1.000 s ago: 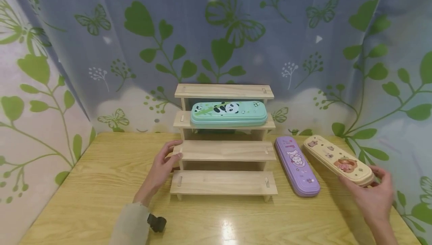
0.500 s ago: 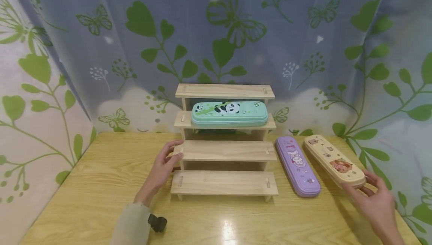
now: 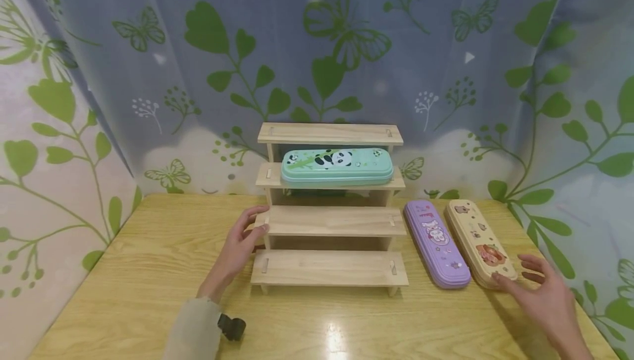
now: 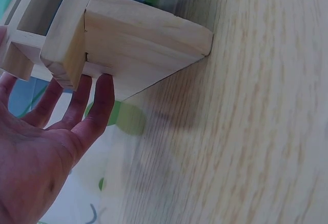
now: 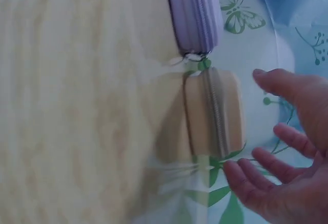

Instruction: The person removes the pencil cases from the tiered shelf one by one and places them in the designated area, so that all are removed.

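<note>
My left hand (image 3: 241,244) grips the left end of a step on the pale wooden tiered display stand (image 3: 329,221). Seen from the left wrist, its fingers (image 4: 100,101) reach against the side of the stand. Off to the right, my right hand (image 3: 542,294) is spread at the near end of a cream pencil case (image 3: 480,241) with bear-like pictures. The right wrist view shows thumb and fingers apart around that zipped end (image 5: 218,114), holding nothing. Close along its left lies a purple pencil case (image 3: 436,241) with a white cartoon figure.
A mint-green panda pencil case (image 3: 337,166) lies across the second step from the top of the stand. The wooden table (image 3: 163,239) backs onto a curtain (image 3: 238,74) printed with leaves and butterflies. A black device (image 3: 231,328) sits at my left wrist.
The cream pencil case has come down onto the table and swung closer beside the purple one. My right hand has let go of it. My left hand has stayed on the stand.
</note>
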A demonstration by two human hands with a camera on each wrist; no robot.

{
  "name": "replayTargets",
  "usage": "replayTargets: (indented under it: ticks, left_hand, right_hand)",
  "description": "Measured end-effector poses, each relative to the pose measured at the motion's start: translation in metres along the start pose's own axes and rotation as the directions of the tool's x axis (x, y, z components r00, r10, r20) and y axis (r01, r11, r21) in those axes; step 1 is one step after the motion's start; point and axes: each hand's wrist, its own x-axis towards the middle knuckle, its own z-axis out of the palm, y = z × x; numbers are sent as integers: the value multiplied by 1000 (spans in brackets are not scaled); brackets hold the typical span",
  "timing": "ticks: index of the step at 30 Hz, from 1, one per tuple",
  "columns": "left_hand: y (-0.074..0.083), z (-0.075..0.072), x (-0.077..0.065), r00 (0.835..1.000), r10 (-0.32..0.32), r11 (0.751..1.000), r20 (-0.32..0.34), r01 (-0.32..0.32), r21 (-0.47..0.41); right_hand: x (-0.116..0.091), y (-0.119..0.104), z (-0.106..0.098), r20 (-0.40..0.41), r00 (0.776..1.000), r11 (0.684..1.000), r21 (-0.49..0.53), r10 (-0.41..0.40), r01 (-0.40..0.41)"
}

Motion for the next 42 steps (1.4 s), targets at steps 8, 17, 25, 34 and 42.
replayTargets:
  ticks: [8,17,25,34,42]
  left_hand:
    - [-1,0,1,1000,8,1000,-8,-8,10]
    - [-3,1,0,1000,5,1000,-6,-5,-19]
    - [-4,0,1,1000,8,1000,-5,-8,-19]
    - [-3,1,3,1000,1,999,-6,-2,-33]
    - [1,1,1,1000,-12,999,-10,11,-35]
  right_hand:
    - [8,-33,9,-156,962,972,36,-224,233]
    - [24,-81,27,-190,862,858,132,-469,496]
    - [41,-138,43,-158,750,726,187,-642,662]
    - [65,-185,60,-141,680,639,248,-720,728]
    - [77,-211,77,-79,673,639,246,-736,728]
